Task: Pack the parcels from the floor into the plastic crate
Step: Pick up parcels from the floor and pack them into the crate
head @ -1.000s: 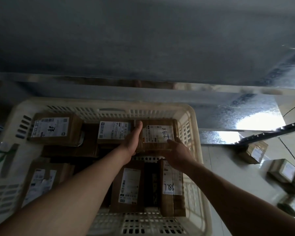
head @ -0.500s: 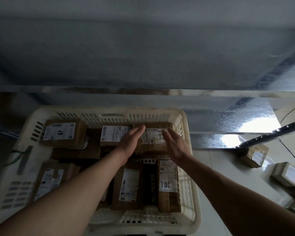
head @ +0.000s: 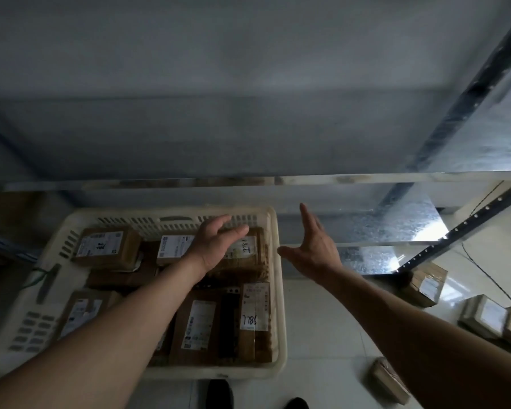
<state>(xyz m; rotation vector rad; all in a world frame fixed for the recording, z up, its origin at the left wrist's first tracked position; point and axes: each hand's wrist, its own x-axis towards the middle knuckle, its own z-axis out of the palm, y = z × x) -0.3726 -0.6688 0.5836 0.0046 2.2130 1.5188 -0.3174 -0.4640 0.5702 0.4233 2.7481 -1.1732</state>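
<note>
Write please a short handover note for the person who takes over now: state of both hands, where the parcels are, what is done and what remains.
Left hand: open, holds nothing, over the far-right parcel in the plastic crate.
Right hand: open, holds nothing, outside the crate's right rim.
Done: several parcels lie in the crate, among them the one marked 7786.
Left: parcels on the floor at the right, one by the shelf leg, a pair further right, one near the feet. Pick these next.

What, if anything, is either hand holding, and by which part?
Nothing. The left hand hovers open above the crate's parcels; the right hand is open beside it.
</note>
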